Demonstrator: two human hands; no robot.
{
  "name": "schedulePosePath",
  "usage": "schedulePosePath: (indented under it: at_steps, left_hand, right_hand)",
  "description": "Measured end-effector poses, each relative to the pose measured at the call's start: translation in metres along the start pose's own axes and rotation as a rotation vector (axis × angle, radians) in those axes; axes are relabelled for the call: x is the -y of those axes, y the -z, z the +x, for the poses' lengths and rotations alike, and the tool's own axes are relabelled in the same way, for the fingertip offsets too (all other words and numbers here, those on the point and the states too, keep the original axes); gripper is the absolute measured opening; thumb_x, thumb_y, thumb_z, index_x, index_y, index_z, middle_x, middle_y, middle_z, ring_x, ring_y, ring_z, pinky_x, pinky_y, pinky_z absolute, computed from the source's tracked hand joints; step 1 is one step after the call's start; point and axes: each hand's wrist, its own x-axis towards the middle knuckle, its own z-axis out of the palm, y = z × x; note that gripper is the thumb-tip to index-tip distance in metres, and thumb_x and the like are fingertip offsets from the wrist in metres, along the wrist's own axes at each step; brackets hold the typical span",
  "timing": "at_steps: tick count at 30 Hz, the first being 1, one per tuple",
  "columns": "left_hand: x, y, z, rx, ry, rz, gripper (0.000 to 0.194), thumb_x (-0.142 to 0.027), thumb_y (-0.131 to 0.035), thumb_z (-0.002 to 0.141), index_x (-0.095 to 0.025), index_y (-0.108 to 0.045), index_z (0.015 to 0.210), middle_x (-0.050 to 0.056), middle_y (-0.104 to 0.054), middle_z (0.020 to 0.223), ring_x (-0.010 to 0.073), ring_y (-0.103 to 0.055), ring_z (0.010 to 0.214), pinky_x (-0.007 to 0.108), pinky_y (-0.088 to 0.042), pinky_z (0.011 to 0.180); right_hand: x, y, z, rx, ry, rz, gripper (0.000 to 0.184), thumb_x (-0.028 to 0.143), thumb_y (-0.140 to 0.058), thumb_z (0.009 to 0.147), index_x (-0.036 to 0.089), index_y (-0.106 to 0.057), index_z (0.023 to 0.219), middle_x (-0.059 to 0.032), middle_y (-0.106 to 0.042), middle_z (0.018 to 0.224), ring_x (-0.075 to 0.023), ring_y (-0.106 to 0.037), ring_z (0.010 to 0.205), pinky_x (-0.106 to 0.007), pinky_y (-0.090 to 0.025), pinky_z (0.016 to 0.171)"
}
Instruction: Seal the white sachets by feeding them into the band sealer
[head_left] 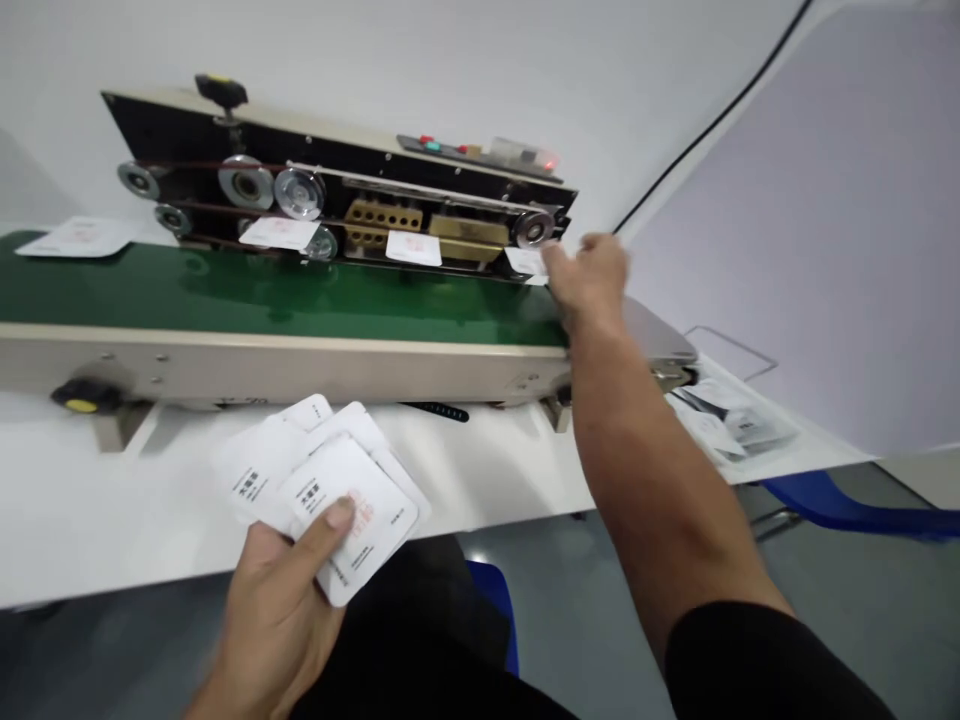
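Several white printed sachets (352, 515), fanned out as a stack, are gripped by my left hand (281, 610), its thumb pressed on the top one. My right hand (589, 275) is at the right end of the band sealer (337, 130), slightly blurred. Its thumb and fingers are closed at the edge of a white sachet (525, 262), which sits at the sealer's right-hand rollers. Two more sachets, a middle one (414, 248) and a left one (279, 233), stand along the sealing band. Another sachet (75, 238) lies at the left end of the green conveyor belt (300, 300).
Loose sachets (731, 420) lie on the white table (487, 460) at the right, below a large pale panel (810, 230). A black cable (712, 120) runs along the wall. Black knobs (86, 396) stick out from the machine. Blue chair parts (855, 510) show below the table.
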Motion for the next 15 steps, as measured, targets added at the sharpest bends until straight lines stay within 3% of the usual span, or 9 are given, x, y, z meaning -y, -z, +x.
schedulePosePath:
  at_steps: [2, 3, 5, 7, 10, 12, 15]
  left_hand:
    - [0.0, -0.001, 0.004, -0.011, -0.01, -0.017, 0.076, 0.0, -0.07, 0.071, -0.031, -0.05, 0.137, 0.004, -0.069, 0.121, 0.026, -0.063, 0.112, 0.032, -0.057, 0.087]
    - [0.001, -0.001, 0.006, -0.005, -0.007, -0.021, 0.076, -0.001, -0.071, 0.071, -0.031, -0.049, 0.137, 0.005, -0.069, 0.12, 0.0265, -0.063, 0.111, 0.033, -0.056, 0.088]
    - [0.004, 0.002, 0.009, 0.041, 0.002, -0.031, 0.077, -0.005, -0.074, 0.07, -0.029, -0.048, 0.138, 0.006, -0.07, 0.117, 0.0284, -0.064, 0.11, 0.037, -0.055, 0.091]
    - [0.008, 0.004, 0.012, 0.093, 0.03, -0.04, 0.077, -0.01, -0.078, 0.069, -0.027, -0.048, 0.138, 0.008, -0.071, 0.113, 0.0304, -0.064, 0.108, 0.04, -0.054, 0.093]
    - [0.013, 0.004, 0.012, 0.106, 0.075, -0.032, 0.076, -0.017, -0.08, 0.07, -0.027, -0.048, 0.139, 0.008, -0.072, 0.111, 0.0304, -0.064, 0.109, 0.041, -0.053, 0.095]
    - [0.016, 0.003, 0.011, 0.116, 0.084, -0.018, 0.073, -0.021, -0.078, 0.074, -0.027, -0.046, 0.14, 0.009, -0.071, 0.114, 0.0301, -0.062, 0.112, 0.04, -0.053, 0.095]
    - [0.021, 0.002, 0.01, 0.162, 0.066, -0.009, 0.078, -0.019, -0.08, 0.072, -0.028, -0.045, 0.141, 0.009, -0.069, 0.119, 0.0308, -0.059, 0.117, 0.039, -0.053, 0.095]
  right_hand:
    - [0.003, 0.011, -0.055, -0.122, 0.266, 0.056, 0.028, 0.036, -0.059, 0.088, 0.019, -0.052, 0.108, -0.0088, -0.051, 0.106, -0.0228, -0.05, 0.104, -0.039, -0.046, 0.088]
    - [0.003, 0.018, -0.088, -0.03, 0.332, 0.12, 0.03, 0.041, -0.057, 0.088, 0.021, -0.05, 0.109, -0.0075, -0.051, 0.103, -0.0211, -0.052, 0.095, -0.039, -0.047, 0.084]
    - [0.002, 0.03, -0.15, 0.365, 0.453, 0.179, 0.047, 0.049, -0.067, 0.08, 0.023, -0.048, 0.114, -0.008, -0.05, 0.103, -0.0214, -0.053, 0.088, -0.038, -0.049, 0.079]
    - [-0.001, 0.037, -0.194, 0.692, 0.43, 0.177, 0.064, 0.049, -0.075, 0.073, 0.023, -0.046, 0.123, -0.01, -0.049, 0.112, -0.0231, -0.052, 0.093, -0.039, -0.05, 0.079]
    - [-0.006, 0.036, -0.214, 0.961, 0.282, 0.191, 0.062, 0.043, -0.075, 0.074, 0.022, -0.046, 0.125, -0.0089, -0.051, 0.114, -0.0233, -0.053, 0.098, -0.041, -0.05, 0.085]
    - [-0.011, 0.033, -0.21, 1.012, 0.179, 0.234, 0.053, 0.039, -0.071, 0.08, 0.022, -0.048, 0.125, -0.0074, -0.056, 0.115, -0.023, -0.055, 0.101, -0.044, -0.048, 0.091]
    - [-0.017, 0.031, -0.205, 0.986, 0.043, 0.348, 0.044, 0.039, -0.061, 0.089, 0.023, -0.048, 0.127, -0.0071, -0.057, 0.124, -0.0231, -0.056, 0.11, -0.045, -0.046, 0.097]
